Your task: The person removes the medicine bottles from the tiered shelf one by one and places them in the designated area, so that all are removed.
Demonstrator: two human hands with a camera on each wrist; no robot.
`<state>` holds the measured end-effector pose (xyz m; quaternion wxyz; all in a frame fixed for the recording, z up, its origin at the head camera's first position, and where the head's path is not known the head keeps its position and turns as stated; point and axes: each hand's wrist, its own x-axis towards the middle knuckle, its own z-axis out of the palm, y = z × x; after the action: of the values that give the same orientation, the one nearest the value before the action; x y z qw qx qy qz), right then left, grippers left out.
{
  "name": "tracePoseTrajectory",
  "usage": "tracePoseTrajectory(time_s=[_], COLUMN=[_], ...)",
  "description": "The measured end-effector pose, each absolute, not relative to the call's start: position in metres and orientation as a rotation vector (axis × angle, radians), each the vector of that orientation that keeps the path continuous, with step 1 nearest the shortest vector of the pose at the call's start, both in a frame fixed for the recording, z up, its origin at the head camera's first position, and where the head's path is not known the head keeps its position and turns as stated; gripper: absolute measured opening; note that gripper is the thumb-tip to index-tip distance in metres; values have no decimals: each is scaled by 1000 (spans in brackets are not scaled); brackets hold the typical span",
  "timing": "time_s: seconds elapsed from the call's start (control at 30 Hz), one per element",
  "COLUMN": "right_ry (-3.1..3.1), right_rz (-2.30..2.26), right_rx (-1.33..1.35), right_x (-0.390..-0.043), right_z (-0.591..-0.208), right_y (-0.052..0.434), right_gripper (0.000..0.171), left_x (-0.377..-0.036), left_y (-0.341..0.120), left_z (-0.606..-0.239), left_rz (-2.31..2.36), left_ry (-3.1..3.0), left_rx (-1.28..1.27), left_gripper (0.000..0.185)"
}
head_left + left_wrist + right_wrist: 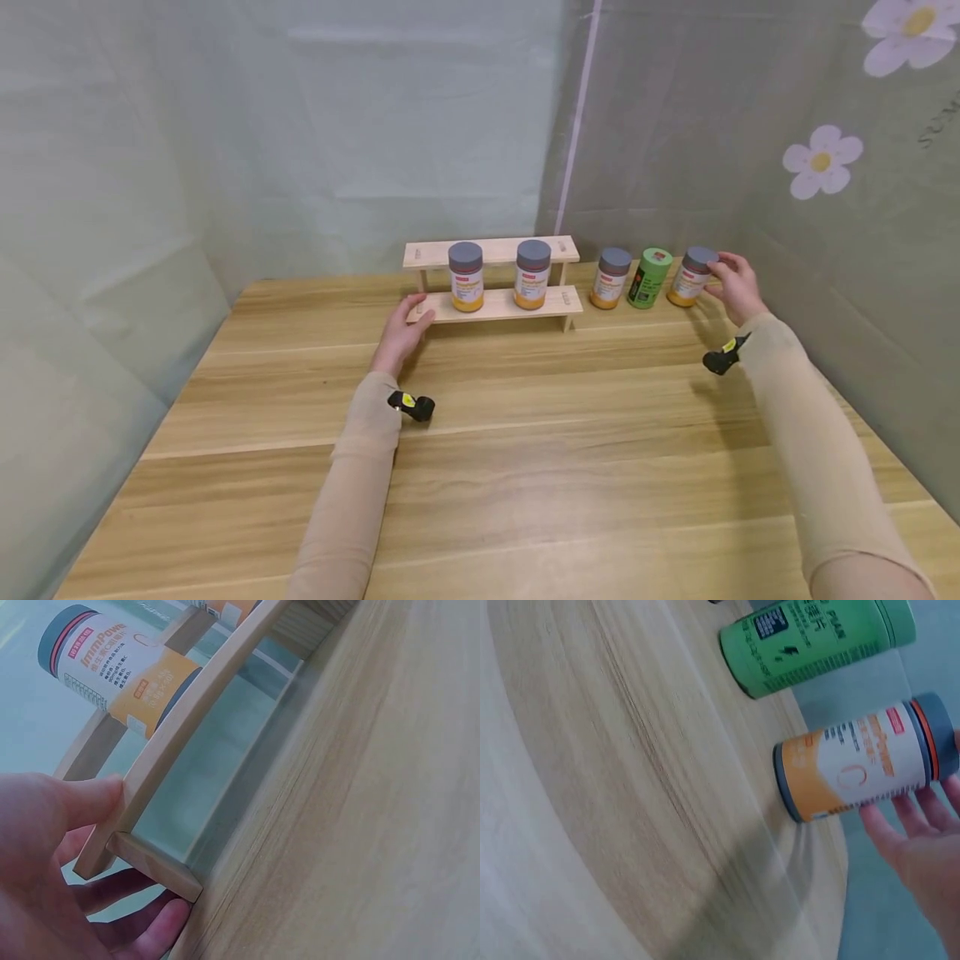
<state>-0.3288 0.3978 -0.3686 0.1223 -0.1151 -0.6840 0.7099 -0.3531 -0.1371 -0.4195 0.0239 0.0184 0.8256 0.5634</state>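
Observation:
My left hand (402, 333) grips the left end of a two-tier wooden rack (495, 307), thumb on the lower board and fingers around its end and leg. On that lower board stand two supplement bottles with grey lids, a left one (467, 279) and a right one (532, 277). At the far right my right hand (738, 287) holds a matching supplement bottle (862, 761) near its grey lid, fingers along its side. Just left of that bottle stands a green bottle (650, 279), and beside it another grey-lidded bottle (611, 279).
The wood-grain table (480, 467) runs back to a pale hanging cloth (375, 125). A similar cloth with printed flowers (822, 162) hangs close along the right side. The rack's upper board (495, 248) lies behind the two bottles.

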Motion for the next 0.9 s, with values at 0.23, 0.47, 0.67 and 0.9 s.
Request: tracePoseTrajectory(time_s=[0.23, 0.47, 0.67, 0.9], right_ry=[-2262, -2495, -2576, -2536], right_rz=[1685, 1518, 1305, 1080], right_rx=[-488, -397, -288, -242], right_x=[-337, -340, -342, -339], right_z=[-361, -353, -344, -330], right_y=[386, 389, 391, 385], right_gripper=[52, 59, 56, 51], left_x=[-353, -352, -351, -355], left_y=[-137, -137, -138, -137], left_z=[-420, -419, -417, -419], left_rz=[1740, 1743, 1749, 1726], left_ry=[2569, 2568, 2578, 2575], left_rx=[80, 94, 92, 89], left_gripper=[52, 52, 53, 51])
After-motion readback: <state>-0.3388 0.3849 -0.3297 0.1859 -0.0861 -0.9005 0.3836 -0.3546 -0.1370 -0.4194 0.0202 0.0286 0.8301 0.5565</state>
